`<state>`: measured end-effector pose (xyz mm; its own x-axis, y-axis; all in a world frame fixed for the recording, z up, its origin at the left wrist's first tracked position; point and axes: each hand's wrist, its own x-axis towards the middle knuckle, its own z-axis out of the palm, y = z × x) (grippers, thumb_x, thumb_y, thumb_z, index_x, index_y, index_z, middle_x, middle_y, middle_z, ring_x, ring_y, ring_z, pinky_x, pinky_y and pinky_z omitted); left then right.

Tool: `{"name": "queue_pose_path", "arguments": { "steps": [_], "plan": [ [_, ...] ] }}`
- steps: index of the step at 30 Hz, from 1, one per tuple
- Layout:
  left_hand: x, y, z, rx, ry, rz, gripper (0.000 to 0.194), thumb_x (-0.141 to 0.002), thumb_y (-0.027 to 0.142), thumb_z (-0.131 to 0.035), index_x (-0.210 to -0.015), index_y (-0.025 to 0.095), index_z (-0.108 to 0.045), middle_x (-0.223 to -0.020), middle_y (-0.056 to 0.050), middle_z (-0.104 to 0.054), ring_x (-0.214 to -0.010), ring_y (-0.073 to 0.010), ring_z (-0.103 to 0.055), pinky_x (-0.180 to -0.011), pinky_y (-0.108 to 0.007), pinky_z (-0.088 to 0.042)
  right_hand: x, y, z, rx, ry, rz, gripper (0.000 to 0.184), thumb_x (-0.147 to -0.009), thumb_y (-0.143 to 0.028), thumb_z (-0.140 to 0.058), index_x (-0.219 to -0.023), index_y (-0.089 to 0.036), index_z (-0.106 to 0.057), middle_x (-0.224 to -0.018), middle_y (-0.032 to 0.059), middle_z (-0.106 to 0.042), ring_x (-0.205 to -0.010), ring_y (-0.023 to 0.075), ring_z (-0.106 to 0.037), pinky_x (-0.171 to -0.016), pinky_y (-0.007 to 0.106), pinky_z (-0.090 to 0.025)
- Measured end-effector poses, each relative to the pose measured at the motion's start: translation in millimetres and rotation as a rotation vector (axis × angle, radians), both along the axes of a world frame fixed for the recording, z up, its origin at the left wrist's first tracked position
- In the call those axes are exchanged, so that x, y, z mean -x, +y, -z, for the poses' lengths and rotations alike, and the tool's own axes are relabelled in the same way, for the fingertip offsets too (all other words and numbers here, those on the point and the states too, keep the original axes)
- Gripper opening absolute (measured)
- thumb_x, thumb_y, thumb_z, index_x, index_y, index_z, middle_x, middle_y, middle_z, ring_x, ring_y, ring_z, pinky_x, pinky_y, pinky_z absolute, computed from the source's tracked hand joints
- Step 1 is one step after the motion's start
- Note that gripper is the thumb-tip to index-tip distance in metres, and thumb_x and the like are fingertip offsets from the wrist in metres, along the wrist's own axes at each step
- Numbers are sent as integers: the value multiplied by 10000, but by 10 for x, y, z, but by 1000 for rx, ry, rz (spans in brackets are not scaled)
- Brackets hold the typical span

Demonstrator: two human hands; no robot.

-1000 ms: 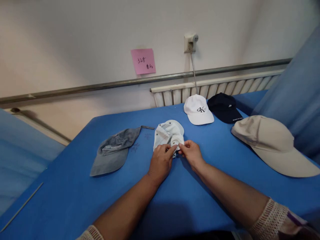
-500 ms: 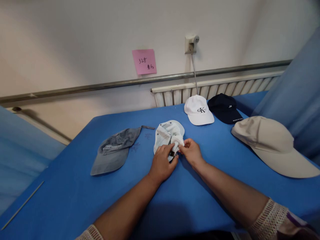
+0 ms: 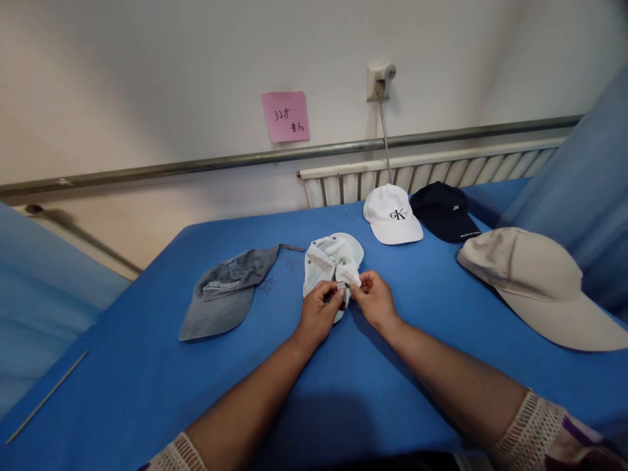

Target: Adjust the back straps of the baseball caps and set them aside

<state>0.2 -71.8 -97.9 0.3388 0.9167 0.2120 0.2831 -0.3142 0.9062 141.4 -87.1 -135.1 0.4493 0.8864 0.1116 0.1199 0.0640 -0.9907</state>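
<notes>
A pale, light-coloured cap point(image 3: 321, 261) lies on the blue-covered table in front of me, its brim pointing away. My left hand point(image 3: 318, 313) is closed at the cap's near edge, thumb and forefinger pinching a small pale end of its back strap. On the other side, my right hand point(image 3: 375, 299) pinches the cap near the strap opening with thumb and fingertips. A dark patch shows between the hands; the fingers hide the strap's details. Left of the cap rests a grey-blue cap point(image 3: 223, 294), its strap stretched out toward the pale one.
Behind to the right sit a white cap point(image 3: 390, 212) and a black cap point(image 3: 441, 209); a beige cap point(image 3: 530, 268) is at the right. A thin stick point(image 3: 46, 397) lies at the left edge. A rail point(image 3: 206, 165) and radiator point(image 3: 350, 186) line the wall.
The left hand's fingers have gone from lying spread over the cap to pinching the strap end. My right hand keeps its pinch in nearly the same place.
</notes>
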Motion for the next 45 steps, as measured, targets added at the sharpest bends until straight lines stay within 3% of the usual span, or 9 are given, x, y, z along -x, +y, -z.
{"name": "queue_pose_path", "arguments": {
  "steps": [4, 7, 12, 16, 20, 25, 29, 36, 45],
  "plan": [
    [11, 8, -8, 177, -108, 29, 299, -823, 402, -592, -965, 158, -691, -779, -28, -667, -677, -134, -594, -613, -228, -450, -10, -14, -28, 9, -54, 16, 222, -714, -396, -618, -784, -210, -520, -611, -33, -563, -508, 130, -501, -505, 245, -394],
    [-5, 12, -5, 290, -227, -37, 330, -746, 393, -669, -973, 156, -641, -672, 13, -631, -568, -103, -555, -543, -202, -411, -4, -49, -88, 20, -119, 14, 188, -730, -370, -598, -783, -210, -515, -562, -59, -510, -476, 117, -461, -489, 233, -361],
    [-39, 8, -4, 338, -283, -105, 283, -690, 368, -714, -804, 165, -553, -549, 66, -534, -467, -64, -475, -477, -171, -350, 24, -102, -159, -5, -216, 35, 149, -741, -333, -581, -796, -208, -521, -564, -64, -504, -487, 115, -456, -504, 232, -356],
    [-33, -10, -18, 234, -189, -70, 252, -749, 373, -659, -858, 154, -601, -682, 9, -622, -588, -105, -570, -558, -209, -435, 20, -114, -168, -14, -251, 42, 145, -752, -326, -571, -832, -210, -538, -596, -51, -540, -520, 126, -485, -539, 243, -378],
    [3, -38, -48, -5, 25, -68, 216, -786, 339, -632, -918, 169, -645, -789, -18, -655, -731, -143, -606, -697, -267, -481, 11, -117, -166, -36, -275, 42, 141, -756, -316, -563, -848, -212, -543, -632, -31, -569, -558, 141, -513, -571, 257, -399],
    [54, -61, -96, -357, 339, -51, 181, -798, 284, -649, -963, 214, -667, -852, -25, -681, -866, -192, -588, -831, -345, -448, 11, -114, -154, -45, -278, 32, 128, -758, -307, -548, -844, -214, -531, -641, -30, -566, -570, 145, -516, -586, 265, -408],
    [65, -101, -155, -519, 516, -25, 173, -879, 309, -576, -996, 219, -666, -895, -41, -687, -867, -205, -567, -836, -368, -406, 17, -124, -162, -54, -293, 20, 134, -767, -308, -545, -859, -212, -526, -688, -17, -583, -607, 150, -536, -610, 270, -416],
    [66, -115, -182, -549, 577, -12, 227, -926, 322, -508, -1071, 237, -662, -931, -48, -690, -881, -211, -565, -823, -368, -391, 21, -149, -207, -62, -334, 21, 130, -769, -292, -545, -871, -212, -532, -694, -9, -601, -620, 162, -562, -622, 280, -422],
    [64, -52, -158, -436, 488, -81, 165, -887, 321, -554, -902, 224, -688, -862, -27, -699, -872, -204, -577, -818, -357, -404, 51, -171, -213, -80, -357, -8, 106, -771, -285, -537, -859, -224, -536, -718, -1, -627, -648, 170, -575, -649, 290, -438]
  ]
}}
